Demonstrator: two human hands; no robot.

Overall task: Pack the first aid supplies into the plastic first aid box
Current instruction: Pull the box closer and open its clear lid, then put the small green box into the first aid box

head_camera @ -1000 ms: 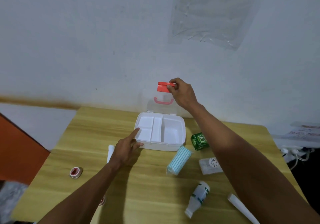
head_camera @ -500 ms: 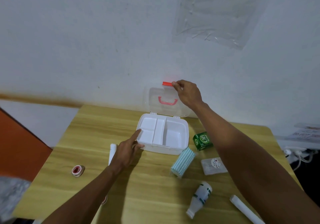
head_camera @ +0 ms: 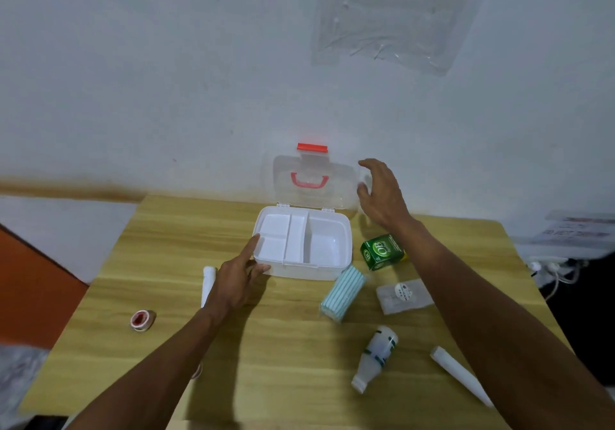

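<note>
Box (head_camera: 301, 246) sits open and empty mid-table, left hand (head_camera: 238, 279) bracing its corner, right hand (head_camera: 382, 193) loose beside the lid (head_camera: 314, 181), so packing probably starts next, maybe the green carton (head_camera: 382, 251).

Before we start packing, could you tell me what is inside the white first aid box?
Nothing visible yet: the first aid box stands open, its divided compartments bare white. The near wall hides a strip of its floor.

white tube (head_camera: 208, 283) partly behind left arm
</note>
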